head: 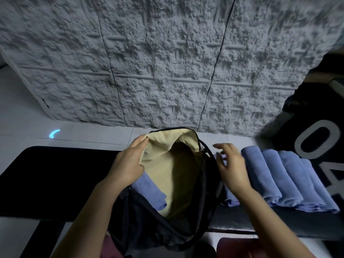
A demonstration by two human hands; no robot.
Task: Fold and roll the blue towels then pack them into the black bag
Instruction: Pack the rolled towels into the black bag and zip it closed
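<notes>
**Packing stage, head view.** The left hand grips the left rim of the black bag. Its fingers curl over the beige lining and hold the mouth wide. One rolled towel already lies inside against the left wall, partly beneath that hand. The bag sits near the middle of the black mat and overhangs the mat's near edge.

Just right of the bag, the right hand hovers with fingers spread and holds nothing. The unpacked rolled towels lie side by side toward the mat's right end. Their long axes run from far edge to near edge, roughly parallel to the bag's opening. The roll closest to the bag lies directly under the right hand, so that hand is judged the nearer for the next pick, with a short carry leftward into the mouth.

Motion blur obscures the right fingertips, so contact between hand and roll cannot be determined. The covered roll shows only at its ends. The bag's floor is in shadow. A dark printed cloth crosses the far right corner.
</notes>
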